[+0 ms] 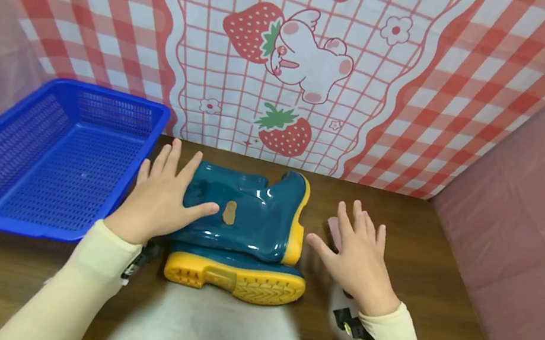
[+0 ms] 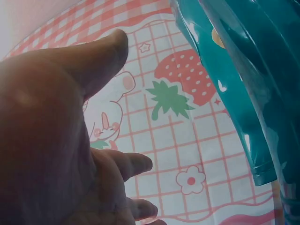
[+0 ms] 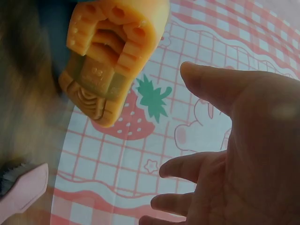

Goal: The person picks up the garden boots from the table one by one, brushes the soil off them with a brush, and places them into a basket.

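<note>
A pair of teal rain boots with yellow soles lies sideways on the wooden table. The far boot (image 1: pixel 255 209) has a brown patch on its shaft, and its sole faces right. Nearer to me, the other boot (image 1: pixel 254 281) shows its yellow tread. My left hand (image 1: pixel 159 199), fingers spread, overlaps the shaft end of the far boot in the head view. To the right of the soles my right hand (image 1: pixel 358 256) is held with fingers apart, holding nothing. Partly hidden beneath it is a pink brush (image 3: pixel 26 192), its bristles visible in the right wrist view.
A blue plastic basket (image 1: pixel 32 229) stands at the left, close beside my left forearm. Behind the boots hangs a red-and-white checked cloth (image 1: pixel 409 96) with strawberry prints. Pink fabric (image 1: pixel 537 238) walls the right side.
</note>
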Tool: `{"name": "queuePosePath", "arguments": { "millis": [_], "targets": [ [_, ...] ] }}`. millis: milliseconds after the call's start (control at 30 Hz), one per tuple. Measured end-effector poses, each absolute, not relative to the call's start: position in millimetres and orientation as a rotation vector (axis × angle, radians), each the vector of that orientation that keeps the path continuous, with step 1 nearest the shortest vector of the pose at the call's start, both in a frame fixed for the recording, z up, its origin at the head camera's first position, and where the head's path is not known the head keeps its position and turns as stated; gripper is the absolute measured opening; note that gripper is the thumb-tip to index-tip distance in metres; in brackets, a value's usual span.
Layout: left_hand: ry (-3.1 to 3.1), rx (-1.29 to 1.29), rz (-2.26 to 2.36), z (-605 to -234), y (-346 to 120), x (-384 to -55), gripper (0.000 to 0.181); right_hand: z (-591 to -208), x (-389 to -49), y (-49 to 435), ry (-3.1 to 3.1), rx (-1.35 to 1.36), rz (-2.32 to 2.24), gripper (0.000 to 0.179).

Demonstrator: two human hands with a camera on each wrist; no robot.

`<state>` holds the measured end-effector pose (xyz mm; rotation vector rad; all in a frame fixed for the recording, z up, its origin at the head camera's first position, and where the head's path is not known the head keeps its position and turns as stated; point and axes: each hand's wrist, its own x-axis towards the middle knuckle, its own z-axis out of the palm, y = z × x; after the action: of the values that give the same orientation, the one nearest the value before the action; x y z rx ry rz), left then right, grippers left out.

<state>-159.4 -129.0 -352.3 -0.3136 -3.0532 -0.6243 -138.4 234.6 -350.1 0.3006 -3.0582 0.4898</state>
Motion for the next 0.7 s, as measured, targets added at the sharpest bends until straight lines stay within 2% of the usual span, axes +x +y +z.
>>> {"name": "queuePosePath", "arguments": {
  "millis": [200,367,567,700],
  "targets": [
    [-3.11,-0.304,-0.654,-351,-126,-158,0.104,-352,-134,235,-3.059,0.296,0.518,0.098],
    [-3.184,-0.176,-0.675,-351,-129,-158,0.1,-352,-135,236,-3.052,0.311,0.508,0.099],
    [-3.318,0.007,-0.598,-356,-139,-162,0.076,-351,-136,235,-3.064,0.328,0.501,0.099],
    [-3.41,0.072,-0.539,-361,-143,-166,0.072,-348,-136,235,-3.061,0.329,0.507,0.101]
  ]
}}
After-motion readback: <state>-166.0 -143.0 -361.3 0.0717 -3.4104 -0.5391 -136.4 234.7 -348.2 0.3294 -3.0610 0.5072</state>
